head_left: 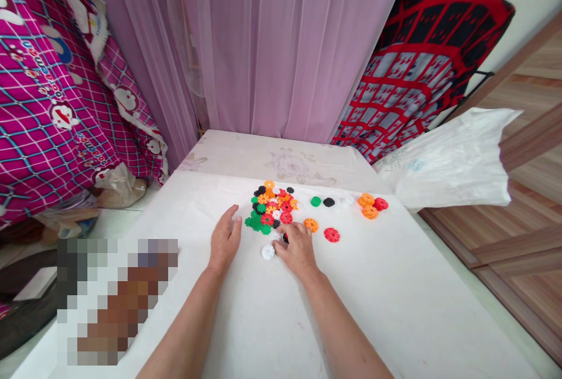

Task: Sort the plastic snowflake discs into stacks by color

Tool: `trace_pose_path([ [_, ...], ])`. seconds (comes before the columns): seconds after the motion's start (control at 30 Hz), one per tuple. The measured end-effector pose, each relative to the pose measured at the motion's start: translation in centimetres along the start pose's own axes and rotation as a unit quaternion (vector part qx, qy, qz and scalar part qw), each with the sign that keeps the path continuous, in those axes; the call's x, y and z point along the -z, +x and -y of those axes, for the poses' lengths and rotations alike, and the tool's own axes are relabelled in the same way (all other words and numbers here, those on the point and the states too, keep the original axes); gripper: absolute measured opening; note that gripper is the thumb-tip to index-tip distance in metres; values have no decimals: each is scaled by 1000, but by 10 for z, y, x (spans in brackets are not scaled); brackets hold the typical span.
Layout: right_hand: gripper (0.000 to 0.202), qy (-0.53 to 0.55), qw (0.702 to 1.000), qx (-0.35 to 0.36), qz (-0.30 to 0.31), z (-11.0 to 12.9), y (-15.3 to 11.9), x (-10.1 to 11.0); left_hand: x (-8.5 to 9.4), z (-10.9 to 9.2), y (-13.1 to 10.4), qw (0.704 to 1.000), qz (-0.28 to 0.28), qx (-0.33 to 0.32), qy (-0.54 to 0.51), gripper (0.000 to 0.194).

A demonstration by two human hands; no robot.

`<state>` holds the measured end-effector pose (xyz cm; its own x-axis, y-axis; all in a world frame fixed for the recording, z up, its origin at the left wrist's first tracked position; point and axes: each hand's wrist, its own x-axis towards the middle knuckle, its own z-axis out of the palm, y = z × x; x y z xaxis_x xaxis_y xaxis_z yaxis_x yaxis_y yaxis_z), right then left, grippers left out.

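Note:
A heap of notched, flower-like plastic discs (268,206) in green, orange, red, black and white lies on the white-covered table (254,308). My left hand (225,237) rests just left of the heap, open, its fingers stretched out and thumb apart, holding nothing. At the heap's near right edge my right hand (297,245) is curled, a black disc (285,238) showing between thumb and forefinger, mostly hidden by the hand. Close to that thumb lies a white disc (267,252). Right of the hand are a single orange disc (311,225) and a red disc (332,235).
Behind them, a green disc (315,201), a black disc (329,202) and pale discs (348,201) form a row with an orange and red cluster (369,210). A white plastic bag (452,159) hangs at the right edge. Purple curtains (281,45) close off the back.

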<state>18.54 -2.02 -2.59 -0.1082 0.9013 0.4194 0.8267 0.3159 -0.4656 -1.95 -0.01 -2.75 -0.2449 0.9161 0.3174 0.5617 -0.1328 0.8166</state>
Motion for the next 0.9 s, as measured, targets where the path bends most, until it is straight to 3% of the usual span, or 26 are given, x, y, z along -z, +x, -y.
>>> trace_pose_path([
  [0.2, 17, 37, 996, -12, -85, -7, -7, 9, 1, -1, -1, 1000, 7, 1, 1, 41],
  [0.37, 18, 84, 994, 32, -59, 14, -21, 18, 0, 0, 0, 1000, 5, -5, -2, 41],
  [0.57, 22, 73, 995, 58, -38, 25, -26, 13, 0, 0, -1, 1000, 4, -4, -2, 42],
  [0.73, 20, 56, 995, 71, -47, 10, -21, 19, 0, 0, -1, 1000, 3, -3, 0, 41],
  [0.9, 14, -29, 997, 40, -67, -17, -14, 32, 0, 0, -1, 1000, 7, 2, 7, 41],
])
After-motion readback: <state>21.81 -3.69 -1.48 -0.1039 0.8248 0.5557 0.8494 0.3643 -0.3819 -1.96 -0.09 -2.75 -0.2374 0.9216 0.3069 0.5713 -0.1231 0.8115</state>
